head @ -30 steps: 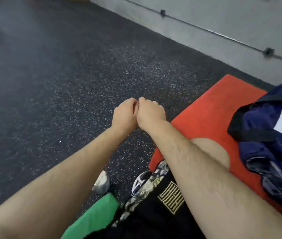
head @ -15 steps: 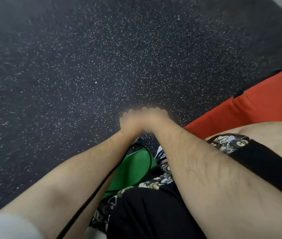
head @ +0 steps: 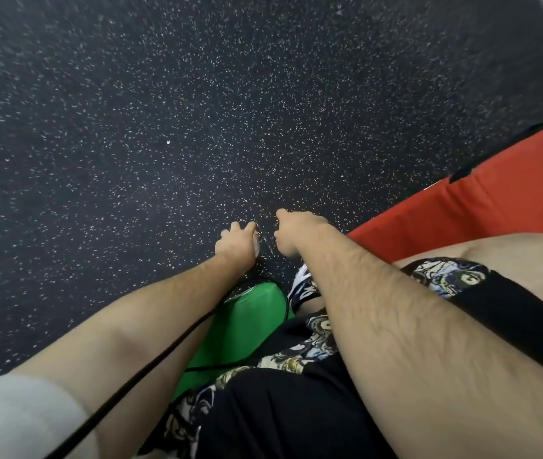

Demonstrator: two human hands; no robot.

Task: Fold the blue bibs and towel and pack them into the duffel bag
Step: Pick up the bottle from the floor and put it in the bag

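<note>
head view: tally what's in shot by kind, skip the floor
hands: 2 (left hand, right hand)
red mat: 1
green item: 1
patterned shorts: 1
black cord: 1
white sleeve: 1
total: 7

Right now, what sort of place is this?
Probably a gym or training room: dark speckled rubber floor with a tile seam, and a red padded mat on the right.
</note>
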